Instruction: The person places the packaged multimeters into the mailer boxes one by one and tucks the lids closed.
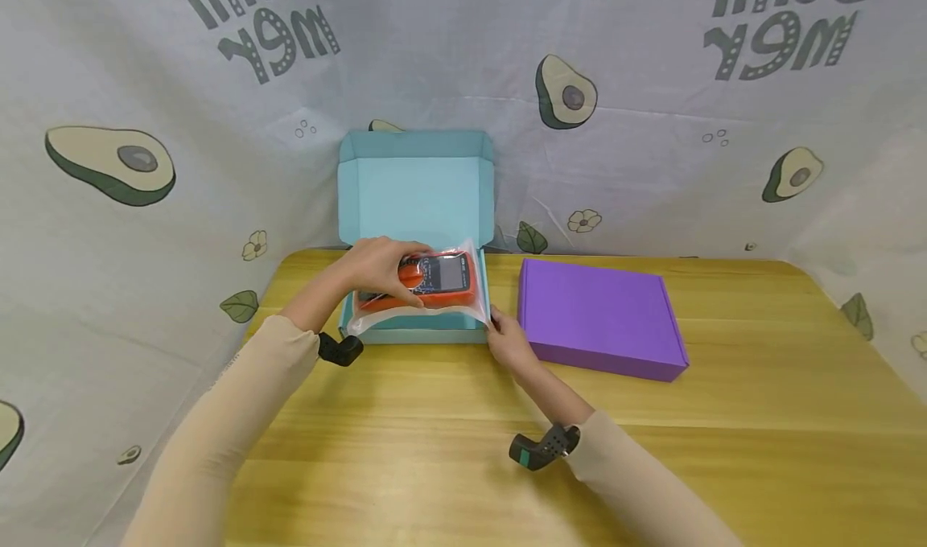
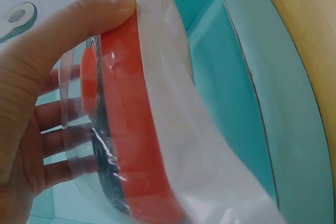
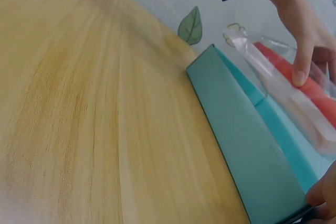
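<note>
Bagged meter (image 1: 447, 277), blue box (image 1: 427, 336).
Your left hand (image 1: 384, 267) clasped the meter; your right hand (image 1: 509, 342) gripped the box, seemingly steadying it.

pale avocado-print cloth (image 1: 449, 56) behind a yellowish wood-grain table (image 1: 442, 434)

One purple box (image 1: 597, 318), closed, one wooden table (image 1: 782, 378), yellowish grain, one pale backdrop cloth (image 1: 449, 64), printed avocados (image 1: 558, 96), leaves (image 1: 532, 239), flowers (image 1: 583, 221), grey lettering (image 1: 775, 40)

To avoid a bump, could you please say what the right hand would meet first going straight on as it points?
The right hand would probably meet the teal box, whose near right corner its fingers seem to hold.
</note>
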A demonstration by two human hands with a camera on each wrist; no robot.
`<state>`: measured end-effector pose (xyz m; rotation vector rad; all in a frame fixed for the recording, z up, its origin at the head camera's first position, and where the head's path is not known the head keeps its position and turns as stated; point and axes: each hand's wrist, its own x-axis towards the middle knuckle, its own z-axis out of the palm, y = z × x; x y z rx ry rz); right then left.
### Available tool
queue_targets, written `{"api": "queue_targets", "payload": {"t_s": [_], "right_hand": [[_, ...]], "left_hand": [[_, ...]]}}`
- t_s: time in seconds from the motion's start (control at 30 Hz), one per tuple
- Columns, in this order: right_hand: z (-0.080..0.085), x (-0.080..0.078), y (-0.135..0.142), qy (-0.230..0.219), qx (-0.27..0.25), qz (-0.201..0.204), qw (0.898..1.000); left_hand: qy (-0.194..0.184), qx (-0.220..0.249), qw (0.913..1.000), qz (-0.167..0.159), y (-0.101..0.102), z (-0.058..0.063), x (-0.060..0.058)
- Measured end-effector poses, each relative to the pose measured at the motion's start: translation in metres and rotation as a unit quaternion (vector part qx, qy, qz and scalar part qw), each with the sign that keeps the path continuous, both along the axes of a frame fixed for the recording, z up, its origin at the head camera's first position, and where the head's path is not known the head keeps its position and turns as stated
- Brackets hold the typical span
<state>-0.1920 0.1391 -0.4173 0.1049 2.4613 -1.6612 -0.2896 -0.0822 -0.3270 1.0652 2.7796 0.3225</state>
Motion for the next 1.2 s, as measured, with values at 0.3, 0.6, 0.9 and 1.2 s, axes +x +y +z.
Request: {"api": "queue_targets", "payload": {"t_s": [0.3,0.6,0.9,1.2], "right_hand": [[-0.001,0.001,-0.001,-0.001,-0.004,0.003,1.0],[-0.001,-0.001,-0.002,-0.008,-0.01,-0.003,1.0],[-0.002,-0.001,0.001,0.005,-0.004,-0.012,1.0],[-0.002,0.0,0.0,-0.003,-0.011,-0.01,1.0]], "left_hand": [[-0.017,-0.013,0.9998,0.002,0.002,-0.01,-0.015],[-0.064,0.0,0.9978,0.016,-0.004,-0.018,-0.025],[-0.067,-0.022,0.9975,0.008,-0.004,-0.017,-0.029],[-0.075,-0.048,0.9961,-0.004,0.006,-0.033,-0.029]]}}
